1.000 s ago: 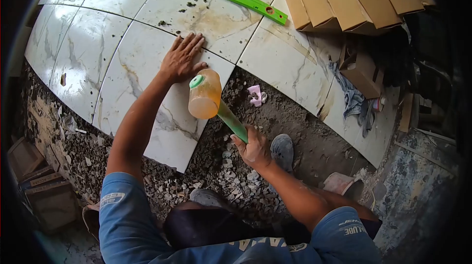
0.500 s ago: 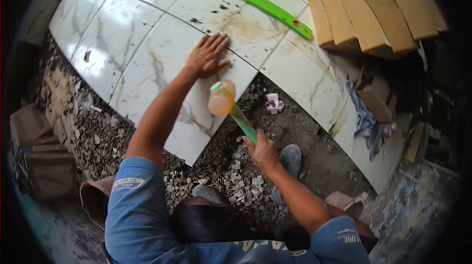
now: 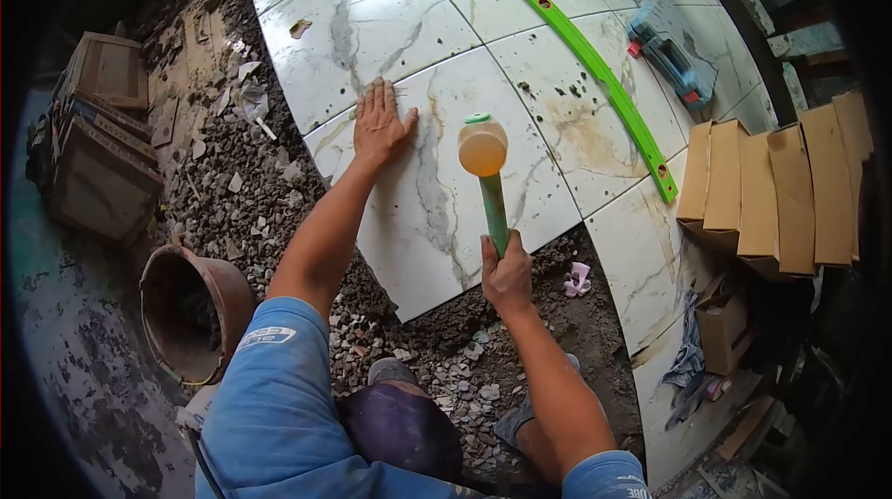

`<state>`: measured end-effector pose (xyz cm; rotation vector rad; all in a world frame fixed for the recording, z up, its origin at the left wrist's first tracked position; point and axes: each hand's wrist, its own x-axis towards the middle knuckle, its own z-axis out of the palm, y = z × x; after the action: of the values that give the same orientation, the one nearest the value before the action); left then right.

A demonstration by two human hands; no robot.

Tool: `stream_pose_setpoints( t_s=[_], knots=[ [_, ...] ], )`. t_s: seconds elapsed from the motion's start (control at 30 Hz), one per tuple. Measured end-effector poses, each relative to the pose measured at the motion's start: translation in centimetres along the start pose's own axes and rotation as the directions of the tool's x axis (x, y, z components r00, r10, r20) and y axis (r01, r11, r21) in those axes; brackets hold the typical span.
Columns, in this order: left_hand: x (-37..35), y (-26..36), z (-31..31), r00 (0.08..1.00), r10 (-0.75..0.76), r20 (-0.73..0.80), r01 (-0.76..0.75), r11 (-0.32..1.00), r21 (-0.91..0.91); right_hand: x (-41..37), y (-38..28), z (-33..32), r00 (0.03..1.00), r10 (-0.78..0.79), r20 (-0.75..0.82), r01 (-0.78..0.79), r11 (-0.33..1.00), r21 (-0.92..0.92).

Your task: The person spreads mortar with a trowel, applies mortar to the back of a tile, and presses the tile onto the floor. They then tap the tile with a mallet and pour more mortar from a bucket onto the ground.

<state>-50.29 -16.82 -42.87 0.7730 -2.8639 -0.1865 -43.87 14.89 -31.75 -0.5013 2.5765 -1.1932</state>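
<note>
Hands apart, 2 in view. Right hand [image 3: 507, 273] clamped round the lower handle of a mallet [image 3: 493, 204], thumb on the left side. Left hand [image 3: 381, 123] flat, palm down on a marbled white tile [image 3: 432, 220], fingers pointing away from the person; holds nothing.

Mallet: in front of the person, head over the tile, right of the left hand. Handle's long axis runs forward from the fist, leaning slightly left; head at the far end, amber and translucent, its green cap at the far edge. Cannot tell if the head touches the tile.

Tile: 1 corner points back toward the person, over loose rubble [image 3: 279, 174]; far edges meet other tiles.

Pink scrap [image 3: 577, 280] on the dirt, right of the right hand. Further out, green level [image 3: 604, 72] on the tiles, long axis slanting from far left to near right. Blue item with red parts [image 3: 674, 53] beyond it, identity unclear. Cardboard boxes [image 3: 780, 192] at right, past the level's near end. Bucket [image 3: 234, 293] at left, mouth tilted, beside the rubble.
</note>
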Motion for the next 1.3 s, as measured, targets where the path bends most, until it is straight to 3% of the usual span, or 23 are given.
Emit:
stream_pose_setpoints(
  t_s=[0.07,0.17,0.3,0.4,0.47,0.53,0.63,0.73,0.77,0.8,0.83,0.87,0.93,1.0,1.07,1.2,1.3],
  knots=[
    [0.1,0.0,-0.3,1.0,-0.019,0.001,0.019,1.0,-0.008,1.7,0.6,1.6,0.97,0.18,0.166,-0.141,0.966,-0.219],
    [0.1,0.1,-0.8,0.999,-0.011,0.046,0.013,0.999,-0.043,2.9,-0.4,2.0,0.993,0.071,0.097,-0.059,0.991,-0.119],
    [-0.3,0.2,-1.5,0.997,-0.009,0.078,0.014,0.998,-0.061,5.5,-5.4,0.3,0.998,0.056,-0.014,-0.049,0.949,0.312],
    [-0.3,0.5,-1.6,0.997,-0.024,0.068,0.029,0.997,-0.076,9.5,-6.9,1.1,0.997,0.076,-0.014,-0.061,0.886,0.461],
    [-0.4,0.5,-1.9,0.997,-0.021,0.077,0.027,0.997,-0.074,12.2,-4.8,3.1,0.977,0.204,0.065,-0.214,0.902,0.374],
    [-0.4,0.7,-2.0,0.996,-0.021,0.091,0.028,0.997,-0.071,13.9,-3.5,3.8,0.875,0.428,0.224,-0.464,0.875,0.137],
    [-0.3,0.5,-2.0,0.995,-0.028,0.101,0.033,0.998,-0.046,12.8,-4.4,2.7,0.878,0.411,0.245,-0.466,0.851,0.241],
    [-0.3,0.5,-2.1,0.997,-0.043,0.068,0.047,0.997,-0.068,5.9,-3.7,1.1,0.957,0.237,0.17,-0.29,0.828,0.479],
    [-0.4,0.4,-1.6,0.999,-0.024,0.044,0.027,0.997,-0.067,2.9,-3.3,0.4,0.979,0.153,0.138,-0.197,0.889,0.414],
    [-0.4,0.4,-1.5,1.0,-0.002,0.017,0.003,0.998,-0.065,-0.6,-1.7,0.6,0.954,0.248,0.167,-0.298,0.83,0.471],
    [-0.3,0.3,-1.9,0.997,0.0,0.081,0.006,0.997,-0.079,-4.4,1.6,1.2,0.985,0.155,0.074,-0.171,0.912,0.373],
    [-0.7,-0.2,-2.7,0.997,-0.011,0.08,0.016,0.997,-0.072,-8.2,4.3,1.4,0.984,0.175,0.031,-0.177,0.951,0.254],
    [-1.3,-0.3,-3.7,0.984,0.018,0.177,-0.002,0.996,-0.094,-13.9,1.7,0.3,0.973,0.23,0.018,-0.23,0.964,0.133],
    [-3.0,-1.8,-3.4,0.983,-0.059,0.175,0.061,0.998,-0.005,-16.6,1.2,0.4,0.919,0.375,0.121,-0.383,0.922,0.059],
    [-4.6,-3.6,-3.6,0.983,-0.086,0.163,0.088,0.996,0.0,-16.8,1.0,0.9,0.908,0.39,0.155,-0.403,0.913,0.064],
    [-5.2,-4.9,-3.2,0.991,-0.075,0.112,0.072,0.997,0.032,-12.9,-1.6,-0.2,0.973,0.231,-0.005,-0.229,0.967,0.11],
    [-5.4,-4.8,-3.5,0.99,-0.08,0.116,0.075,0.996,0.049,-11.9,-0.7,-1.8,0.989,0.132,-0.063,-0.13,0.991,0.043]
  ],
)
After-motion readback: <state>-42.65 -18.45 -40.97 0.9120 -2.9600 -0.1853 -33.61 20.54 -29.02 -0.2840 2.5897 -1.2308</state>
